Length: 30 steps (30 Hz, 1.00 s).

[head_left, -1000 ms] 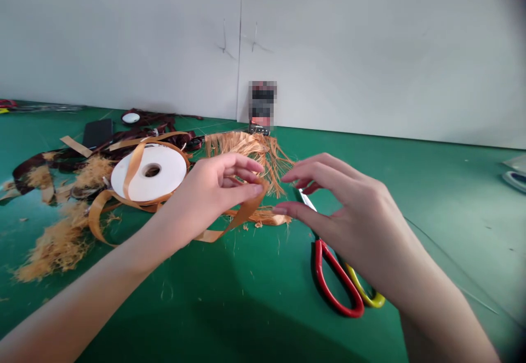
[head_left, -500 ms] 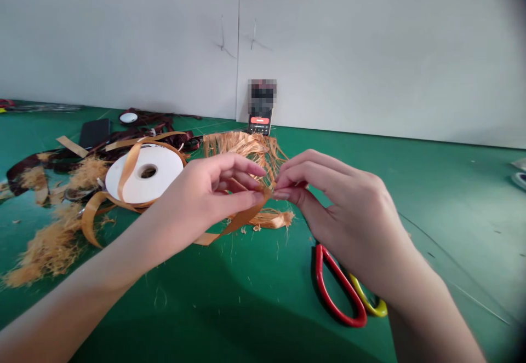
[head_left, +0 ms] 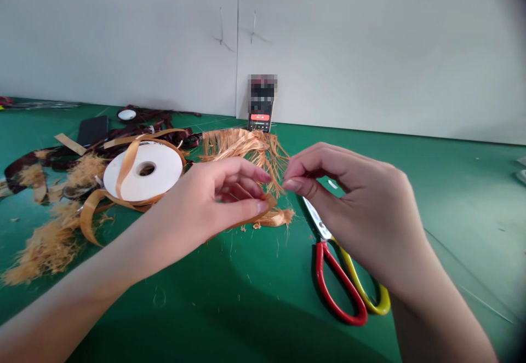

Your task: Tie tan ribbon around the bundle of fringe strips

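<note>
Left hand is curling around a strip of orange ribbon, gripping it, while right hand is pinching thumb and forefinger together, whatever they hold too fine to see. Both are working just in front of a frayed ribbon tuft; a partly unwound spool is sitting left of it, much ribbon remaining wound.

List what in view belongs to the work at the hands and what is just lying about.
In use: left hand gripping a frayed orange ribbon; right hand, pinched beside it; white ribbon spool.

Lying about: red-and-yellow-handled steel scissors; black smartphone; dark brown ribbon scraps; loose orange fibre tufts.
</note>
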Motion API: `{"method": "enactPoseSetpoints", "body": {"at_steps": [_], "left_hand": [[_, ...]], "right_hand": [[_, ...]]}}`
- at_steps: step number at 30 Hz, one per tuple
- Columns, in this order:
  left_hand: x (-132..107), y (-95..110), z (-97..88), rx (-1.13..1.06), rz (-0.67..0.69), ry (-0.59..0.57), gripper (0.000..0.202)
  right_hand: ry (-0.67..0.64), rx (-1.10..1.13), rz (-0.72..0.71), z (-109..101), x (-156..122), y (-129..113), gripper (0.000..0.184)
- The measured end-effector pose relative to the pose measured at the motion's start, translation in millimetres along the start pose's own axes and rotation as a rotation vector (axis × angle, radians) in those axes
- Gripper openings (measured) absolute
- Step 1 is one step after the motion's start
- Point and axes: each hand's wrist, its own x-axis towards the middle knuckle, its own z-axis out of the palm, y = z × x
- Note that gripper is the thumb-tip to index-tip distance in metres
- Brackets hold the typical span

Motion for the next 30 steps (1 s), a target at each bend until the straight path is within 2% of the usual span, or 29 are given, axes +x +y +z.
{"method": "enactPoseSetpoints", "body": {"at_steps": [6, 14, 21, 25, 30], "left_hand": [[1, 2, 0.4, 0.054, 0.004, -0.039, 0.023], [-1, 4, -1.2, 0.088, -0.022, -0.091, 0.02], [0, 0, -0.9, 0.11, -0.006, -0.083, 0.021], [1, -5, -1.0, 0.114, 0.031, -0.081, 0.023], [1, -6, -0.4, 0.086, 0.04, -0.065, 0.021]], "right_hand": [[0.043, 0.019, 0.016, 2, -2, 1, 0.02], [0.085, 0.197, 0.1, 4, -1, 4, 0.015], [0.152, 0.375, 0.199, 3, -1, 6, 0.015], [0.19, 0.415, 0.209, 2, 0, 9, 0.019], [0.225, 0.419, 0.202, 2, -1, 10, 0.015]]}}
